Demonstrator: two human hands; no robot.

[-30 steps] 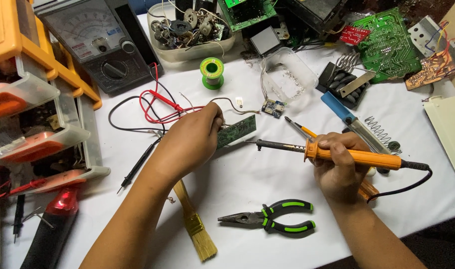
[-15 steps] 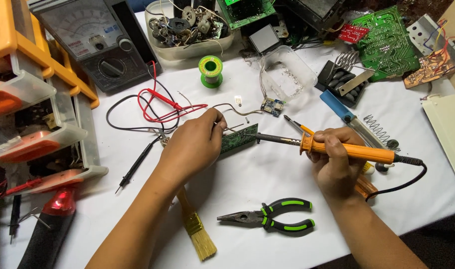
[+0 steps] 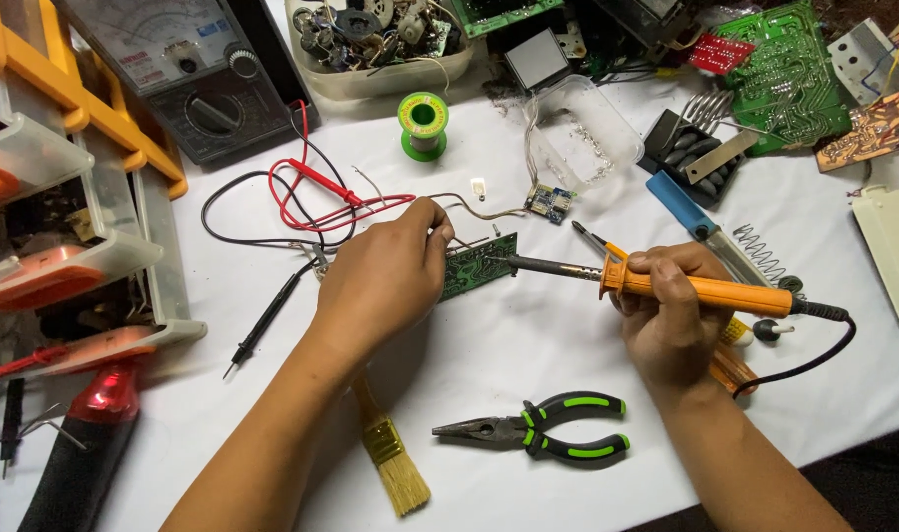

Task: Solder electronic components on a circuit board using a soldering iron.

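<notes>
On the white table [image 3: 528,345], near its middle, the left hand [image 3: 385,281] lies palm down with the forearm coming up from the lower left. Its fingers are curled over the left end of a small green board [image 3: 481,264], and thumb and forefinger pinch a thin wire [image 3: 474,212] just above the board; the grip is narrow, closed on that wire. The board lies flat, tilted slightly, with its right end showing past the knuckles.

The right hand [image 3: 671,310] comes in from the lower right, wrist bent, fingers wrapped around the orange handle of a soldering iron [image 3: 656,281]. That grip is firmly closed on the handle. The iron lies nearly level and points left, its dark tip at the board's right edge; whether it touches cannot be told. Its black cord [image 3: 814,355] loops off to the right behind the hand.

Below the hands, green-handled pliers [image 3: 543,438] lie closed on the table, and a small brush [image 3: 390,458] lies partly under the left forearm. Red and black probe leads [image 3: 301,197] coil just left of the left hand, running up to a meter [image 3: 188,74]. A green solder spool [image 3: 423,123] stands well above the board.
</notes>
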